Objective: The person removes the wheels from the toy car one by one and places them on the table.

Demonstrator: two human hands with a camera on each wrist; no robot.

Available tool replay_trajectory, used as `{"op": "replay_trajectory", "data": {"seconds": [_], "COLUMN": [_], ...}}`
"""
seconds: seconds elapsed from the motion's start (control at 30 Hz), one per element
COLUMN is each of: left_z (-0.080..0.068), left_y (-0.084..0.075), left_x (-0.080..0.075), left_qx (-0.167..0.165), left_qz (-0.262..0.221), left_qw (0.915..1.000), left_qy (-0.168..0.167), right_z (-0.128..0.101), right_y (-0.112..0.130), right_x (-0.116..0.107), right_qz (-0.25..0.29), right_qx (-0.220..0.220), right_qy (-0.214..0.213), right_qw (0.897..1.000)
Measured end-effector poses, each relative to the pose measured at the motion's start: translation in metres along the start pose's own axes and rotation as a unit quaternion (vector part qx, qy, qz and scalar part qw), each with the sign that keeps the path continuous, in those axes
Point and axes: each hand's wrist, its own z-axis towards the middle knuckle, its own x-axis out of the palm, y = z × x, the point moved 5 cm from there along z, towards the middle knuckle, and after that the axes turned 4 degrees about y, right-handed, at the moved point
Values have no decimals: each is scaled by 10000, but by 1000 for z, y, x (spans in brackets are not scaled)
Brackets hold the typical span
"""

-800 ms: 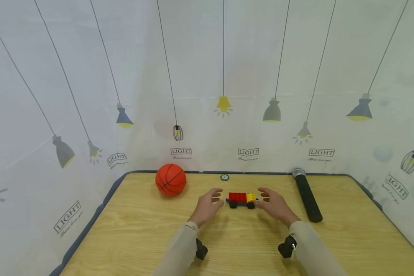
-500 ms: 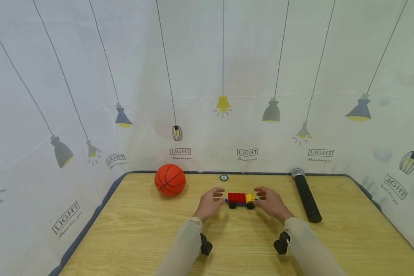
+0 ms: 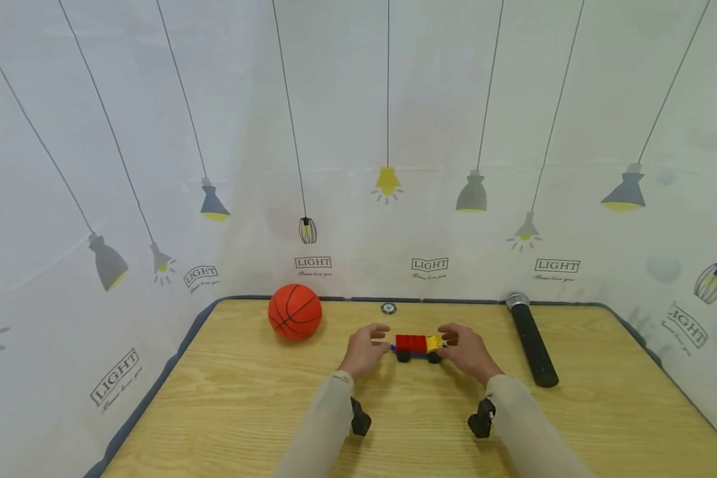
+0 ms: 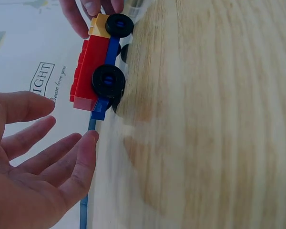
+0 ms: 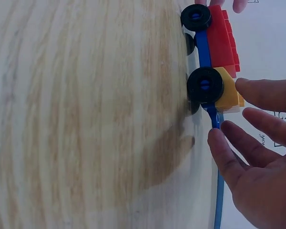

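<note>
A toy truck built of bricks (image 3: 412, 344) stands on the wooden table between the two hands. It has a red body, a yellow cab, a blue base and black wheels. On its left, my left hand (image 3: 363, 352) is held with fingers loosely bent and spread, a small gap from the blue rear end (image 4: 99, 109). My right hand (image 3: 467, 352) is closer, at the yellow cab (image 5: 226, 90). Its fingertips lie right at the cab and the blue front end, relaxed rather than curled round the truck.
An orange-red toy basketball (image 3: 295, 312) sits at the back left. A black microphone (image 3: 534, 342) with a silver head lies to the right of the right hand. Near the back edge is a small round disc (image 3: 388, 308). White printed cloth (image 3: 358, 119) hangs behind the table (image 3: 227, 405).
Both hands have drawn inward toward the truck, the right one up to the yellow cab. The truck, basketball, disc and microphone have stayed in place.
</note>
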Motion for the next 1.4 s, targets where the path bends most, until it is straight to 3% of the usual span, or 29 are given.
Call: {"op": "replay_trajectory", "data": {"seconds": [0.47, 0.7, 1.07, 1.4], "left_z": [16, 22, 22, 20], "left_y": [4, 8, 6, 3], "left_x": [10, 15, 18, 18], "left_qx": [-9, 18, -40, -113], "left_qz": [35, 365, 649, 600], "left_qw": [10000, 9993, 9976, 9981], "left_qy": [5, -96, -249, -27], "right_z": [-2, 1, 4, 6], "right_y": [0, -1, -3, 11], "right_x": [3, 6, 7, -3], "right_qz": [39, 42, -33, -345], "right_qx": [100, 92, 51, -290], "right_qy": [-141, -167, -137, 116], "right_qw": [9998, 9998, 9999, 9989]}}
